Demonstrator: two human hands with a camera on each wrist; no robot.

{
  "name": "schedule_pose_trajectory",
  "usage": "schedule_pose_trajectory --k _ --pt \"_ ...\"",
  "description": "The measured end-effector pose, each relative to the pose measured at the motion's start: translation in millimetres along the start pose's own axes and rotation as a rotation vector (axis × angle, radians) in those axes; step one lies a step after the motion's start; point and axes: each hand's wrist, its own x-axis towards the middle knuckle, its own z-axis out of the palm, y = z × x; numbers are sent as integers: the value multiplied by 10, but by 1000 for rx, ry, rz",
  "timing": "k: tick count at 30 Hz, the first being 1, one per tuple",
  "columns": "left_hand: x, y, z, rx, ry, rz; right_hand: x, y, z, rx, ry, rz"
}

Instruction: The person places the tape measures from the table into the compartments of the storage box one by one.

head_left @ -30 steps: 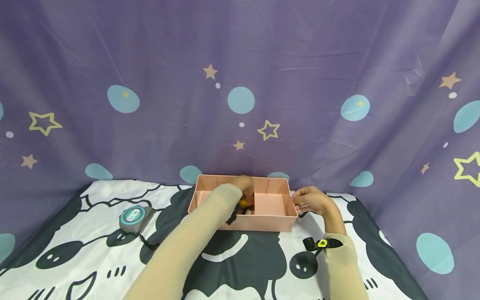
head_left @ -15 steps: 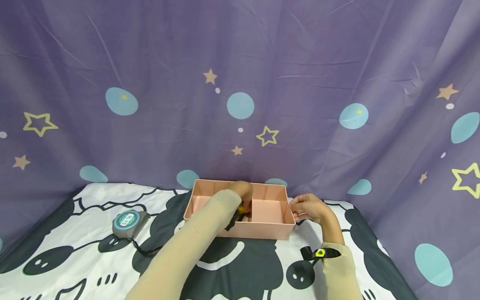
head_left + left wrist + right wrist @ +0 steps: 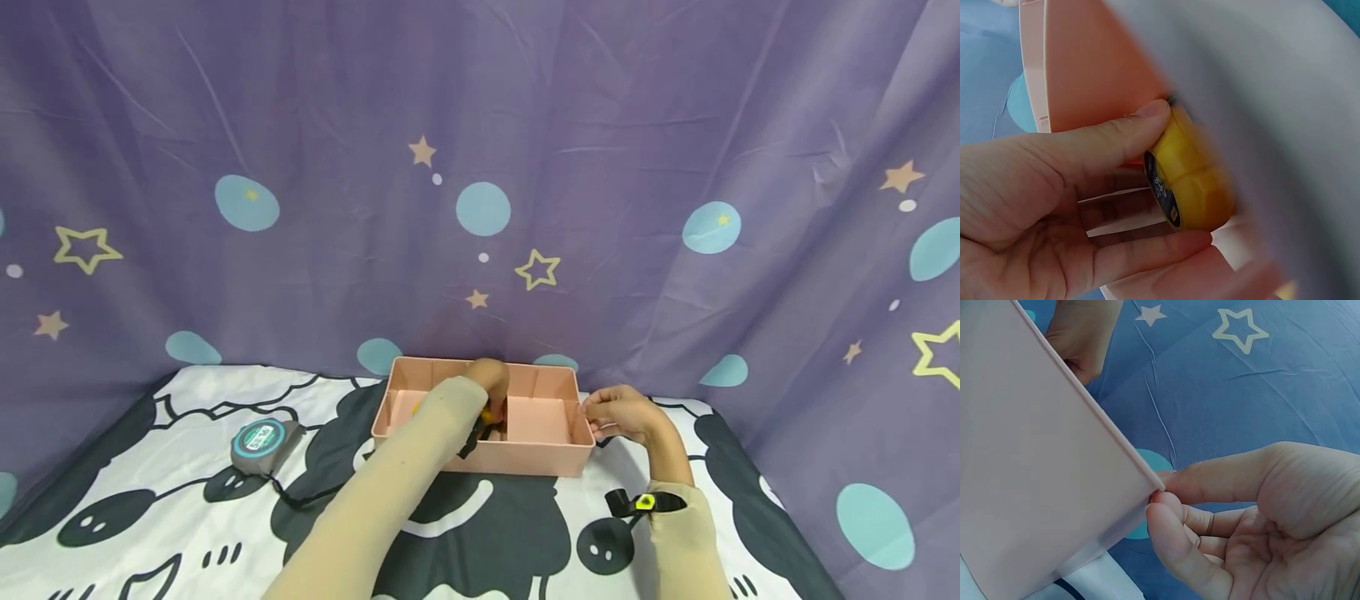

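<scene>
Inside a pink divided box (image 3: 517, 458), my left hand (image 3: 491, 382) reaches down into the part left of the divider. There it holds a yellow tape measure (image 3: 1188, 181) with a black label, thumb on one side and fingers round the other. The sleeve hides part of this in the head view. My right hand (image 3: 628, 412) pinches the rim at the box's right end between thumb and fingertips, clear in the right wrist view, where the box wall (image 3: 1041, 437) fills the left side. On the cloth to the left lies a grey tape measure (image 3: 262, 446) with a teal ring.
A small yellow patch (image 3: 417, 407) shows in the box's left part, beside the sleeve. The grey tape measure's black strap (image 3: 296, 500) trails toward my left forearm. Behind the box hangs a purple curtain (image 3: 600, 317); a black-and-white patterned cloth (image 3: 465, 533) covers the table.
The head view has shifted slightly. A small yellow patch now shows left of the sleeve inside the box. Both hands keep nearly the same places.
</scene>
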Motion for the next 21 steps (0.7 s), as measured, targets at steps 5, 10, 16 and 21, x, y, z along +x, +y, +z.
schedule_pose_trajectory --k 5,10,16,21 --pt "-1224 159 -297 -46 46 4 -3 -36 -39 -1 -6 -4" --pt "-919 188 -324 -48 -1 -60 10 -53 -55 8 1 6" --pt "339 57 -87 -19 -54 -144 0 -44 -41 13 -4 7" --pt "168 80 -89 -29 -80 -171 7 -4 -7 36 -9 16"
